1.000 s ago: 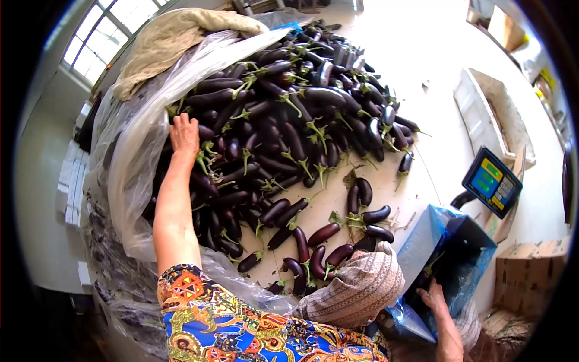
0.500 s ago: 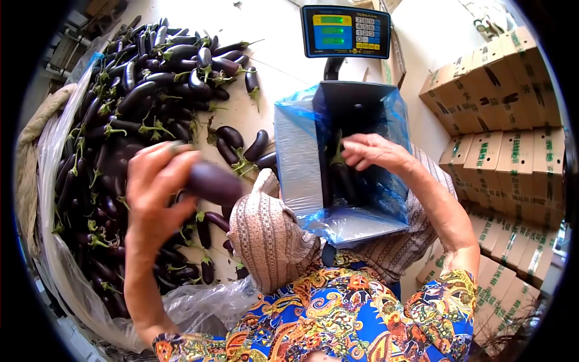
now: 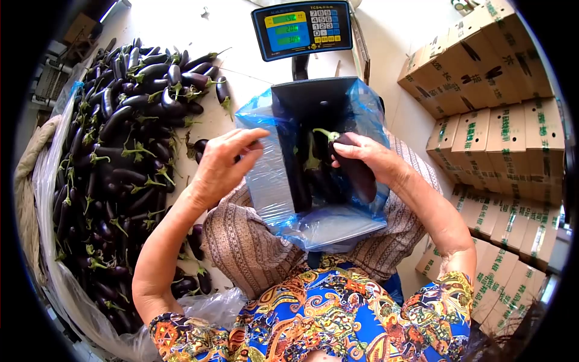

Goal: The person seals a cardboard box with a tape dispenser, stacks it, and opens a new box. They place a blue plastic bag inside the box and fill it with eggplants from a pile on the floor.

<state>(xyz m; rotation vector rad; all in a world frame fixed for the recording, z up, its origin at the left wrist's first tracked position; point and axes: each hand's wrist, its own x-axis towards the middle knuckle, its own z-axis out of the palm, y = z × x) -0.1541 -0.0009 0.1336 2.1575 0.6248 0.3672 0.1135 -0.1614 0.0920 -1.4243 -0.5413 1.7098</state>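
My right hand [image 3: 369,158] is wrapped round a dark purple eggplant [image 3: 359,180], its green stem pointing up and left, inside the box. The box [image 3: 307,90] is lined with blue plastic film [image 3: 265,175] that folds over its sides. Lower in it lie other eggplants [image 3: 313,175], partly in shadow. At the box's left side my left hand [image 3: 224,161] holds nothing, and its fingers are apart.
A large heap of eggplants [image 3: 129,175] spreads over clear plastic sheeting [image 3: 51,163] on the left. Beyond the box stands a scale display [image 3: 301,29] with lit green digits. Printed cardboard boxes [image 3: 482,66] are stacked on the right. Patterned trousers [image 3: 235,241] flank the box.
My left hand has moved right from the heap to the box and no longer holds an eggplant. My right hand, earlier without one in its grasp, now grips an eggplant. The view has shifted.
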